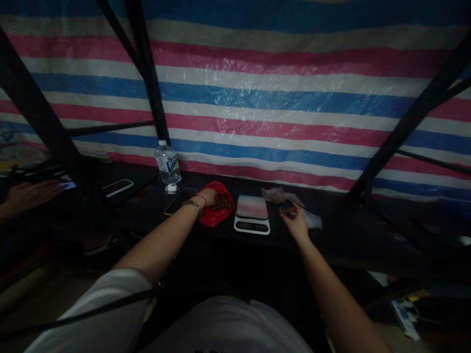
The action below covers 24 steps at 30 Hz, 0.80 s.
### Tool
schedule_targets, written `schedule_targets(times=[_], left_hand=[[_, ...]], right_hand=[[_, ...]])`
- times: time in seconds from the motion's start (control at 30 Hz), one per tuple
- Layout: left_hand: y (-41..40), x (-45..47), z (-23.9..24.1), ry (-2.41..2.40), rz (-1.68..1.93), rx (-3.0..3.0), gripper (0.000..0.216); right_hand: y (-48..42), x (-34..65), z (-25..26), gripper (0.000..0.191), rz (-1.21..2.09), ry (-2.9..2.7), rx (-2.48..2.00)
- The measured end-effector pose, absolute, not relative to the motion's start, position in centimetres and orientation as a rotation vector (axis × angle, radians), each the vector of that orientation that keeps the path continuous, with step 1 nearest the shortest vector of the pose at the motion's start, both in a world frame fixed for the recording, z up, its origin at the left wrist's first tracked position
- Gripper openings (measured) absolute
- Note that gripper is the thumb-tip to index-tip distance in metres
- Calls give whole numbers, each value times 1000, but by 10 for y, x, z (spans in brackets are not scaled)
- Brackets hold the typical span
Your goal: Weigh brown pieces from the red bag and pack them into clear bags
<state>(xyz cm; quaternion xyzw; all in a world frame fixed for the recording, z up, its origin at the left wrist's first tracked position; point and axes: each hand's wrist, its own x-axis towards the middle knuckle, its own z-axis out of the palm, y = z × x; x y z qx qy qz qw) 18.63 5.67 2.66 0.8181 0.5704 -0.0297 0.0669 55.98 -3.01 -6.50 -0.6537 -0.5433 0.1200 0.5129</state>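
Note:
My left hand (209, 196) reaches into an opened red plastic bag (213, 217). Small brown pieces (223, 201), too dim to name, lie in the bag, and the fingertips are hidden among them. A white digital kitchen scale (252, 214) stands between my two hands, with nothing seen on its plate. To the scale's right, my right hand (295, 220) has its fingers curled together just above the table, around something small and dark that I cannot make out. Clear plastic pouches with brownish contents (275, 194) lie just behind it. Beside that wrist is a flat translucent bag (312, 220).
A clear plastic bottle (168, 164) stands behind my left hand. A dark phone (176, 202) lies under my left wrist, and another phone (117, 188) is farther left. Another person's hand (35, 196) shows at far left. Black metal posts (147, 73) frame the table before a striped sheet (272, 98).

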Motion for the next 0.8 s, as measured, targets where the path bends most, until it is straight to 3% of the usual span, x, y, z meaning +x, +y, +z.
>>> schedule_targets(times=[0.17,0.33,0.8], left_hand=[[52,184,29,1736,-109,2458,27],[50,187,27,1752,-159,2436,42],[49,192,31,1788,-151,2476,28]], right_hand=[[-29,561,-67,77,292,-1309,-1587],[-26,564,-71,76,270,-1314,-1560],[-25,564,-71,73,289,-1343,-1559]])
